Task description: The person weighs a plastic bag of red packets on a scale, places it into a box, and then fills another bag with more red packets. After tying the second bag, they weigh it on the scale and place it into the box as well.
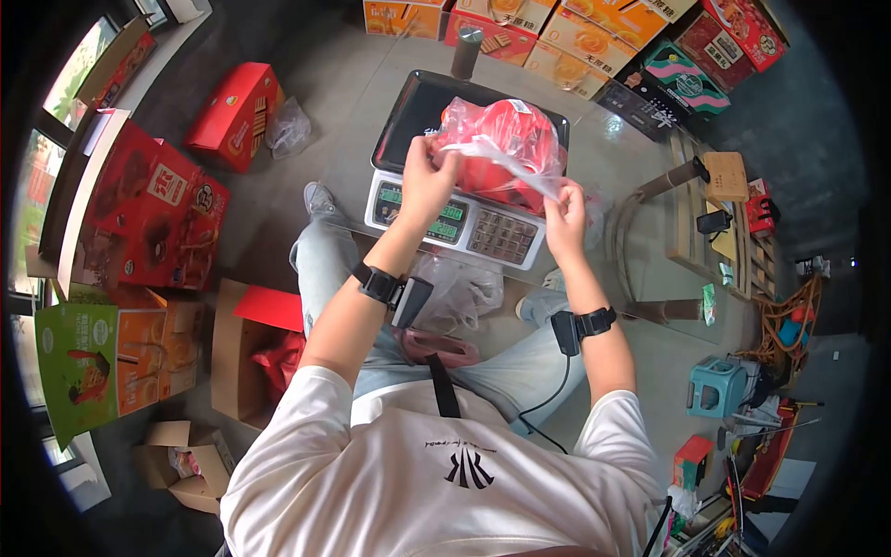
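Observation:
A clear plastic bag [534, 139] with red packets inside rests on the black pan of a digital scale [501, 232]. At the left side of its opening, my left hand [429, 181] pinches the plastic between thumb and fingers. The right corner of the same bag edge is gripped by my right hand [564, 215], near the scale's keypad. The bag's mouth is stretched between both hands and faces me. Green digits glow on the scale's display, partly covered by my left wrist.
Stacked orange and red cartons [580, 51] stand behind the scale. A red box [237, 116] lies on the floor to the left, beside a crumpled plastic bag [289, 128]. An open carton [243, 357] sits by my left leg. A blue stool [716, 387] stands at right.

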Demonstrator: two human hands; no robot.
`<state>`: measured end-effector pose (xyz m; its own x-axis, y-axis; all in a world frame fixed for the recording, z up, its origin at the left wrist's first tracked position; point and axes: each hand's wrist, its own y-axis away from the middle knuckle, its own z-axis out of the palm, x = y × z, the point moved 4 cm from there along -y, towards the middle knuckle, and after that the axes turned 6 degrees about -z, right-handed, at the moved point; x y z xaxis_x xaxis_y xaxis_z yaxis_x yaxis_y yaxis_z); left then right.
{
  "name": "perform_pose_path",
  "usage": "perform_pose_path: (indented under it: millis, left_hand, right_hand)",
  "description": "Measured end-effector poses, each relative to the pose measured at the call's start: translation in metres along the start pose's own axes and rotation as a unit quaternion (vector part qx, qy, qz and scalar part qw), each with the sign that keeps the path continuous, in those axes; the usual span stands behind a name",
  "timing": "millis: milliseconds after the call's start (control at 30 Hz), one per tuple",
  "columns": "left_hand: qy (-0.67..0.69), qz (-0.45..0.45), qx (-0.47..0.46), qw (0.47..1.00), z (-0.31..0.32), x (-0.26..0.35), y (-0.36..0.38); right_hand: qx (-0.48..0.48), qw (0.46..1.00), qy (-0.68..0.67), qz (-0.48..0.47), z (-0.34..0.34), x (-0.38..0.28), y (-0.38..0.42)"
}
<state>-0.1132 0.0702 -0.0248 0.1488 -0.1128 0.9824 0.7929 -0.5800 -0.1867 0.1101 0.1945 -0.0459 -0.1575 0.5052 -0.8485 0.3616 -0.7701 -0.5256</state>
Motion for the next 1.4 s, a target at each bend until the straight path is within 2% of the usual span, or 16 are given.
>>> perform_pose_path:
  millis: [133,200,267,333,433,500,533,600,633,733,767,867,1033,1133,1267,1400]
  left_hand:
    - [-0.200,0.100,-0.042,0.974,0.019,0.033,-0.002]
    - [-0.180,0.132,-0.034,0.974,0.024,0.027,-0.011]
    - [0.082,-0.137,-0.042,0.986,0.018,0.020,-0.016]
    - [0.246,-0.188,0.047,0.950,0.011,0.006,-0.018]
    - [0.260,-0.183,0.093,0.943,0.010,-0.005,-0.022]
    - [0.158,-0.142,0.092,0.973,0.016,0.001,-0.018]
    - [0.160,-0.144,0.092,0.972,0.018,-0.006,-0.021]
    - [0.000,-0.127,-0.043,0.991,0.031,-0.021,-0.033]
    - [-0.083,-0.133,-0.088,0.984,0.026,0.010,-0.024]
    - [0.000,-0.126,-0.095,0.987,0.025,0.012,-0.024]
    - [-0.002,-0.123,-0.087,0.989,0.021,0.010,-0.026]
    - [0.108,-0.046,-0.042,0.992,-0.021,0.049,-0.011]
    - [0.138,-0.125,-0.003,0.983,-0.171,0.069,0.025]
    - [0.208,-0.184,0.040,0.960,-0.262,0.076,0.071]
    - [0.192,-0.212,0.146,0.947,-0.370,0.034,0.154]
    - [0.223,-0.296,0.236,0.898,-0.439,0.012,0.233]
  right_hand:
    - [0.059,0.995,-0.026,0.081,-0.010,-0.006,-0.001]
    - [0.060,0.993,0.007,0.102,-0.017,-0.006,-0.006]
    - [0.271,0.925,-0.194,0.182,-0.014,-0.022,-0.008]
    - [0.262,0.920,-0.216,0.195,-0.030,0.005,-0.003]
    - [0.164,0.973,-0.085,0.135,-0.019,0.001,-0.005]
    - [0.015,0.991,0.127,0.029,0.008,-0.013,-0.005]
    - [0.014,0.991,0.130,0.029,0.008,-0.016,-0.009]
    - [-0.071,0.959,0.273,0.035,0.018,-0.018,-0.020]
    - [-0.073,0.959,0.273,0.031,0.020,-0.020,-0.022]
    - [0.011,0.992,0.041,0.118,0.031,-0.024,-0.021]
    - [0.039,0.995,0.047,0.082,0.036,-0.032,-0.019]
    - [0.038,0.995,-0.041,0.079,0.060,-0.054,-0.008]
    - [-0.062,0.982,-0.149,0.100,0.128,-0.119,0.028]
    - [-0.221,0.970,-0.102,0.014,0.189,-0.151,0.061]
    - [-0.466,0.869,-0.112,0.123,0.264,-0.137,0.137]
    - [-0.532,0.740,-0.268,0.311,0.326,-0.158,0.216]
